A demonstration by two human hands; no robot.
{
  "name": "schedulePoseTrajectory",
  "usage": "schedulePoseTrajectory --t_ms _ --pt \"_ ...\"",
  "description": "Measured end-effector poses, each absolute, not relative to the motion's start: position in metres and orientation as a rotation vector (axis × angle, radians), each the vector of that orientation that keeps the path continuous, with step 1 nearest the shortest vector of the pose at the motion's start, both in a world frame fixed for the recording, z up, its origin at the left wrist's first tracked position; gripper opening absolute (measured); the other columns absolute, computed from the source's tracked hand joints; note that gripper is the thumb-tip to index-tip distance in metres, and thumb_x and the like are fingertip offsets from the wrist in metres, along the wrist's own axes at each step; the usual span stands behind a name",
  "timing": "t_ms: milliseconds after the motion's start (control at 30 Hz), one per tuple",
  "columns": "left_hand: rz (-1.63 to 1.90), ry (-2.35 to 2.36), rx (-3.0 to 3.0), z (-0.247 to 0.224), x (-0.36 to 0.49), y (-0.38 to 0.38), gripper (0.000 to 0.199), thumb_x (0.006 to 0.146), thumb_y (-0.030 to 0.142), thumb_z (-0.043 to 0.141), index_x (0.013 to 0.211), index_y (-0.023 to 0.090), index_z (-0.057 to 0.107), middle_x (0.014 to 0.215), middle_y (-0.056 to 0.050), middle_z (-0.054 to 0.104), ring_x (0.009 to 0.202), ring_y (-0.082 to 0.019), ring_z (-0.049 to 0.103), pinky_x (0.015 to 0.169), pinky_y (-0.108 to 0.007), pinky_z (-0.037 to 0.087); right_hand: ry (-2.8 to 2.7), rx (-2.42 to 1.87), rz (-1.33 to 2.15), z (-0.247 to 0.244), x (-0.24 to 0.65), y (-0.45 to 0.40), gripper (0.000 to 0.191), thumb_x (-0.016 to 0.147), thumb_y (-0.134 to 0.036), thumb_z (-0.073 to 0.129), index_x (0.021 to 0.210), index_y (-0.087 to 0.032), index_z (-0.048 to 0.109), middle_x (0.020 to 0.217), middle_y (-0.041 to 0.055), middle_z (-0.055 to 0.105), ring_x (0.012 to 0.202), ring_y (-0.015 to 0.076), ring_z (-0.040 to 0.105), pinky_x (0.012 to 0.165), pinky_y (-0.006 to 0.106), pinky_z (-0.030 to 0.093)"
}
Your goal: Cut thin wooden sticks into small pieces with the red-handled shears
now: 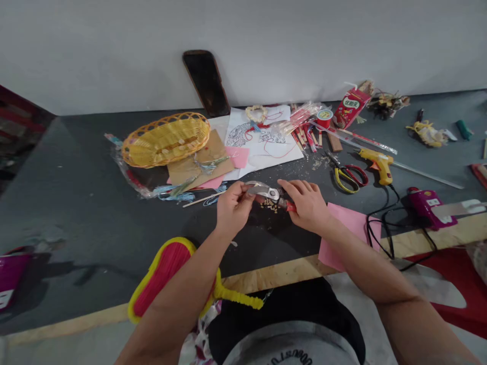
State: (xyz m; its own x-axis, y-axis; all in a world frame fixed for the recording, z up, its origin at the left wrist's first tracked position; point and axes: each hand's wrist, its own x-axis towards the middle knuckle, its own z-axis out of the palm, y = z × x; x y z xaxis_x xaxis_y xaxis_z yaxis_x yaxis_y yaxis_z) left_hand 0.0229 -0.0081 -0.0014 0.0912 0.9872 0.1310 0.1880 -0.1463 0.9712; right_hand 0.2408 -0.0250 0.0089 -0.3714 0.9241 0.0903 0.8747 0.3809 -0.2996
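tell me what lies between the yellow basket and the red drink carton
A printed paper sheet with a pale ring on it, then plastic-wrapped sticks and a red spool by the carton, seen in the head view.

The right hand [310, 205] grips the red handle of the pruning shears [271, 193], and the left hand [235, 205] pinches near their blades. Small tan pieces [270, 205] lie on the dark table [87, 203] just under the shears. Beyond are a yellow basket [167, 141] and a patterned sheet of paper [262, 139]; to the right lie scissors [349, 177] and a yellow glue gun [377, 163].
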Motion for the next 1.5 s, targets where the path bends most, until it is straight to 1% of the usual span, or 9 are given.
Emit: schedulePoseTrajectory --t_ms 167,267,467,700,1000,1167,1233,1367,1500 --pt "1.175 1.203 1.497 0.001 0.023 -0.008 0.023 0.09 0.038 0.062 0.08 0.018 0.067 0.068 -0.003 0.072 0.043 -0.008 0.041 0.043 -0.022 0.031 -2.392 -1.557 0.327 0.007 0.24 -0.024 0.06 0.085 -0.018 0.052 0.145 -0.018 0.049 0.126 0.0144 0.063 0.113 0.03 0.056 0.095 0.043 0.043" --pt "1.194 1.208 1.501 0.004 0.025 -0.008 0.024 0.09 0.039 0.062 0.081 0.017 0.067 0.064 -0.002 0.07 0.042 -0.008 0.042 0.043 -0.022 0.031 -2.392 -1.549 0.348 0.007 0.237 -0.025 0.051 0.088 -0.016 0.048 0.139 -0.017 0.053 0.12 0.0135 0.065 0.109 0.0287 0.059 0.093 0.04 0.045" --pt "1.181 1.201 1.549 0.011 0.028 -0.013 0.027 0.09 0.04 0.063 0.075 0.018 0.066 0.067 -0.003 0.072 0.043 -0.009 0.046 0.042 -0.022 0.033 -2.408 -1.718 0.282 0.016 0.231 -0.031 0.037 0.087 -0.017 0.05 0.121 -0.021 0.063 0.107 0.0105 0.07 0.091 0.026 0.065 0.074 0.034 0.046" --pt "1.215 1.247 1.457 0.008 0.033 -0.007 0.023 0.089 0.039 0.064 0.079 0.018 0.061 0.068 -0.004 0.074 0.04 -0.007 0.047 0.04 -0.019 0.036 -2.34 -1.712 0.189 0.009 0.24 -0.022 0.045 0.087 -0.017 0.054 0.132 -0.022 0.058 0.114 0.0097 0.07 0.101 0.0266 0.066 0.082 0.035 0.045" --pt "1.238 1.358 1.54 0.002 0.031 -0.004 0.017 0.089 0.034 0.062 0.084 0.017 0.063 0.071 -0.005 0.076 0.043 -0.007 0.048 0.044 -0.019 0.038 -2.291 -1.705 0.322 -0.001 0.244 -0.015 0.039 0.091 -0.029 0.062 0.129 -0.023 0.057 0.114 0.0076 0.07 0.103 0.0269 0.066 0.081 0.035 0.045" --pt "1.24 1.392 1.484 -0.002 0.03 0.0 0.019 0.088 0.036 0.063 0.082 0.018 0.063 0.069 -0.004 0.075 0.043 -0.007 0.05 0.045 -0.019 0.041 -2.065 -1.748 0.324 -0.008 0.249 -0.012 0.02 0.089 -0.032 0.064 0.105 -0.022 0.057 0.096 0.0063 0.069 0.086 0.0244 0.065 0.07 0.032 0.044" --pt "1.237 1.393 1.48 -0.003 0.029 0.0 0.019 0.088 0.036 0.063 0.083 0.018 0.063 0.069 -0.004 0.075 0.042 -0.007 0.049 0.045 -0.019 0.04 -2.032 -1.672 0.279 -0.008 0.253 -0.009 0.012 0.091 -0.034 0.061 0.091 -0.023 0.055 0.091 0.0063 0.066 0.084 0.0241 0.062 0.071 0.033 0.045" --pt "1.242 1.39 1.487 -0.003 0.029 0.0 0.019 0.088 0.037 0.063 0.083 0.018 0.063 0.069 -0.004 0.075 0.043 -0.007 0.05 0.045 -0.018 0.04 -1.937 -1.468 0.175 -0.004 0.258 -0.006 0.024 0.092 -0.037 0.058 0.074 -0.024 0.048 0.095 0.0088 0.061 0.091 0.0243 0.057 0.084 0.038 0.046" --pt "1.239 1.382 1.494 -0.001 0.029 0.0 0.021 0.088 0.039 0.064 0.083 0.018 0.062 0.069 -0.004 0.075 0.042 -0.008 0.05 0.044 -0.019 0.041 -1.728 -1.459 0.313 0.004 0.258 -0.007 0.029 0.094 -0.04 0.055 0.072 -0.024 0.045 0.08 0.0029 0.054 0.076 0.0188 0.053 0.07 0.032 0.044"
